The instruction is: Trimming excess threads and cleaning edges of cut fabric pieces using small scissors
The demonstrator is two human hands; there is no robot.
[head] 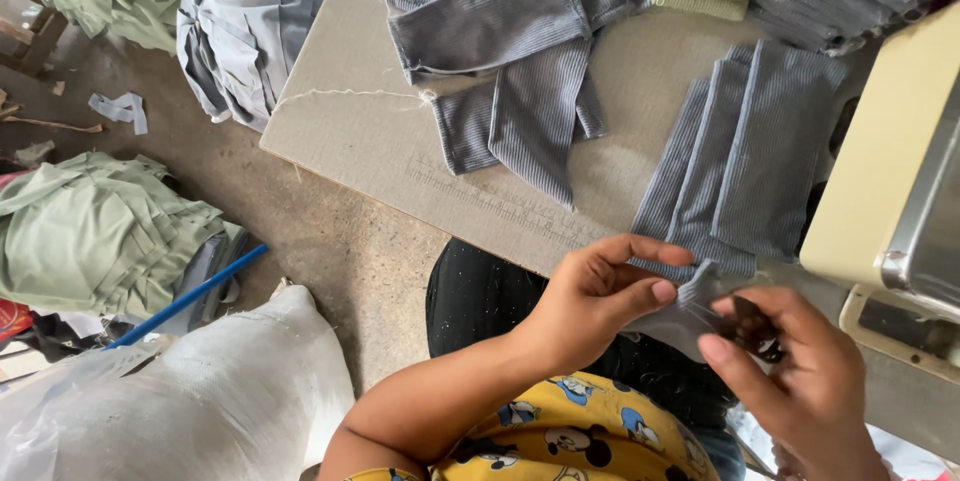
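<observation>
Left hand point(590, 296) pinches the small grey ribbed fabric piece point(690, 306) at the table's point(350, 131) near edge, grip closed on it. Right hand point(800, 371) grip closed on the same piece plus a small dark tool point(755, 326), kind unclear. Stack of grey ribbed strips point(740, 161) just beyond, beside the cream sewing machine point(890, 171).

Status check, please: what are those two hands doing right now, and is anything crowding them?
Left hand pinching small grey ribbed fabric piece. Right hand gripping small dark tool against it. Stacked grey ribbed strips lie just beyond.
</observation>
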